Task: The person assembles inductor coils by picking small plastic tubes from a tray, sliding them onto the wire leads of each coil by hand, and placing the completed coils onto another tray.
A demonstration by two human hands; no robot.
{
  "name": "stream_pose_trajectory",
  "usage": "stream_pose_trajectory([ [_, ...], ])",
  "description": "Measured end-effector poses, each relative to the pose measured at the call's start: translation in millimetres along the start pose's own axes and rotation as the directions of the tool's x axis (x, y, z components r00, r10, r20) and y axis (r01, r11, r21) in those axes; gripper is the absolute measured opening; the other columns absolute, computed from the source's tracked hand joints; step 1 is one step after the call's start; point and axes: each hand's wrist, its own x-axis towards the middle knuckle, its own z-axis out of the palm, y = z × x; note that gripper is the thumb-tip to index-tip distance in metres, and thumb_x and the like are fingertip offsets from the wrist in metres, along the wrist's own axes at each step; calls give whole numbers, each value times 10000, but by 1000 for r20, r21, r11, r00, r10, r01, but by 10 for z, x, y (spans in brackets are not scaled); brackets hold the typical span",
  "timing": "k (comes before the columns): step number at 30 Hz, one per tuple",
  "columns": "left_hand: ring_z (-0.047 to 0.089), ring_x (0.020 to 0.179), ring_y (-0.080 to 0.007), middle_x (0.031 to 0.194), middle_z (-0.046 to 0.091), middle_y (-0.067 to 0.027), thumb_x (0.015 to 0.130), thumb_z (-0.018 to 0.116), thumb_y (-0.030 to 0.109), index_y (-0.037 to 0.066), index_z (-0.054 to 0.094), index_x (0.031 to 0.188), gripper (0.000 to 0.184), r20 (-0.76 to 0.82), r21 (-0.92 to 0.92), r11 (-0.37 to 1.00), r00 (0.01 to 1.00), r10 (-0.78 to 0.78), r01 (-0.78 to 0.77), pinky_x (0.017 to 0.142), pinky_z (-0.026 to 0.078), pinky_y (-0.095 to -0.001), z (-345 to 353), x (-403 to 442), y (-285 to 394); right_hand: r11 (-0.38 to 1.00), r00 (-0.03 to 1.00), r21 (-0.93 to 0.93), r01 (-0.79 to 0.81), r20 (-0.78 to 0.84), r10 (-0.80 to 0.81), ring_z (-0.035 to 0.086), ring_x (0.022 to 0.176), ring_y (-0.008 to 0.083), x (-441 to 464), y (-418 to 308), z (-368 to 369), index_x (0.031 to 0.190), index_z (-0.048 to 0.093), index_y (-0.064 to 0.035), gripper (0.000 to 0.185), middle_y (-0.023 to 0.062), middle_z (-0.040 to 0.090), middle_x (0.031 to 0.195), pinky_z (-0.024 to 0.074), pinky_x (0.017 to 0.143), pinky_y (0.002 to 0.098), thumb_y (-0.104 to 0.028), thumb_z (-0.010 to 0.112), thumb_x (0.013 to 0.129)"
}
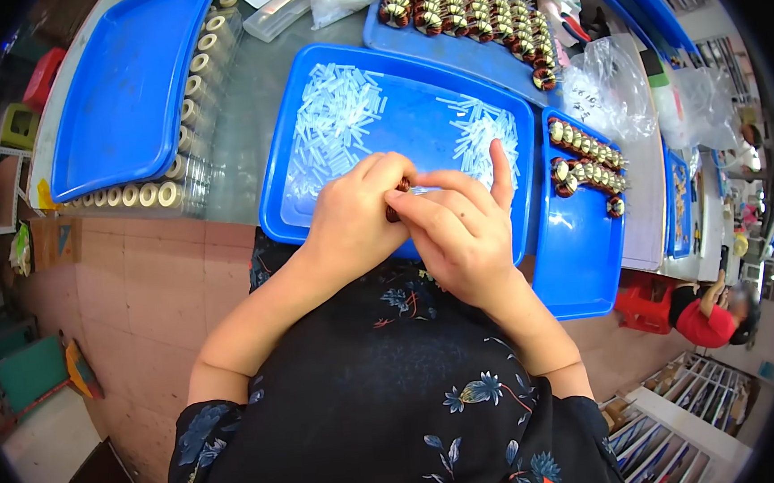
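Observation:
My left hand (pixel 360 209) is closed around a small copper-wound ring coil (pixel 393 213), over the front part of a blue tray (pixel 415 123). Most of the coil is hidden by fingers. From the other side, my right hand (pixel 465 227) meets it, thumb and index finger pinched at the coil, little finger raised. A pale bit between those fingertips looks like a short clear tube (pixel 421 190); its ends are hidden. In the tray lie a large heap of clear tubes (pixel 334 120) at the left and a smaller heap (pixel 485 136) at the right.
On the right, a narrow blue tray (pixel 577 268) holds rows of wound coils (pixel 589 148). Behind, another tray carries several rows of coils (pixel 470 16). A blue tray (pixel 125 89) rests over pale rings (pixel 146 195) at left. Plastic bags (pixel 610 91) lie right; a person (pixel 711 317) sits beyond.

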Motion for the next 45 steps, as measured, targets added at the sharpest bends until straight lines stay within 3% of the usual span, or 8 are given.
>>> stream_pose_trajectory([
  [2,646,786,-321,885,622,-129,742,729,63,46,578,973,276,36,-57,998,999,-25,27,658,524,-401,-75,13,53,999,998,36,12,-62,-10,640,993,197,-19,48,-11,1119,684,-106,407,38,644,1037,239,1160,519,-29,758,726],
  [5,630,824,-282,957,605,-127,784,712,76,34,573,1051,304,74,-142,989,997,-18,29,708,515,-374,-191,48,121,866,941,392,-309,-3,337,626,1027,227,-129,149,-101,1259,582,-44,506,122,546,1233,422,1005,418,-24,728,775],
  [6,615,829,-252,975,597,-121,787,705,70,29,572,1069,315,97,-171,985,995,-21,37,726,506,-356,-215,47,138,715,885,558,-422,81,459,620,1041,232,-180,211,-101,1317,529,-12,540,155,501,1304,501,913,364,-28,710,809],
  [7,600,834,-223,994,590,-115,790,697,63,24,570,1087,326,125,-201,978,992,-20,45,745,497,-337,-229,46,142,293,753,769,-569,343,562,627,1027,211,-223,242,-85,1366,466,-4,518,144,490,1323,539,817,324,-43,657,885],
  [10,588,882,-271,1014,559,-146,842,610,31,18,564,1178,339,197,-273,962,977,85,-29,782,490,-361,-169,44,92,-108,682,777,-620,602,415,652,954,202,-259,264,-65,1393,412,-8,464,136,550,1246,562,754,318,-53,571,960],
  [16,618,963,-215,1082,565,-115,857,679,2,7,572,1258,415,92,-382,924,995,26,11,811,552,-311,-76,-28,49,-170,736,843,-510,530,421,621,1040,187,-357,281,19,1339,449,28,424,136,573,1220,524,884,317,17,592,939],
  [28,676,923,-191,1133,611,-122,778,755,2,-4,618,1206,449,111,-417,906,994,-25,69,793,599,-299,-133,-49,97,-89,741,844,-529,511,435,617,1016,159,-404,257,17,1330,464,42,470,104,561,1203,520,884,298,58,639,894],
  [45,688,905,-210,1096,660,-144,721,736,-43,-6,661,1166,453,53,-287,953,992,115,-95,749,605,-298,-142,-58,137,241,834,876,-418,265,484,666,966,166,-486,196,111,1217,548,46,402,93,548,1102,571,829,286,85,673,836],
])
